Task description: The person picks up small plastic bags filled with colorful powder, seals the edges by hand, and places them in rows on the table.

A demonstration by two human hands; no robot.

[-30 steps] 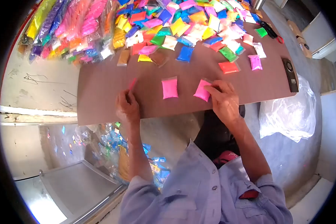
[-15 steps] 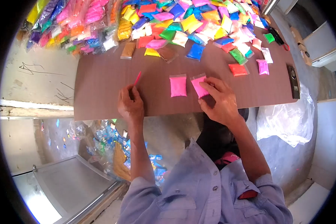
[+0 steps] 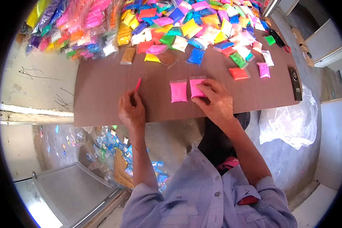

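Observation:
Two small clear packets filled with bright pink material lie side by side near the table's front edge. My right hand (image 3: pixel 216 99) grips the right-hand pink packet (image 3: pixel 195 89) by its right side, thumb below and fingers above, covering part of it. The left-hand pink packet (image 3: pixel 178 92) lies flat just beside it, untouched. Further left, my left hand (image 3: pixel 132 108) is curled at the table edge with thumb and forefinger together. A thin pink stick (image 3: pixel 138 83) points up and away from those fingertips; its lower end is at the fingers.
Packets in many colours (image 3: pixel 190 28) are heaped at the back of the brown table (image 3: pixel 102 91). Larger bags of packets (image 3: pixel 83 22) are piled at the back left. A dark flat device (image 3: pixel 295 83) lies at the right edge. Clear plastic sheeting (image 3: pixel 288 117) and wrappers (image 3: pixel 114 148) cover floor areas.
My right hand has brought its pink packet slightly left and straighter, nearer the other one. The left hand keeps its pose. The whole view has shifted a little.

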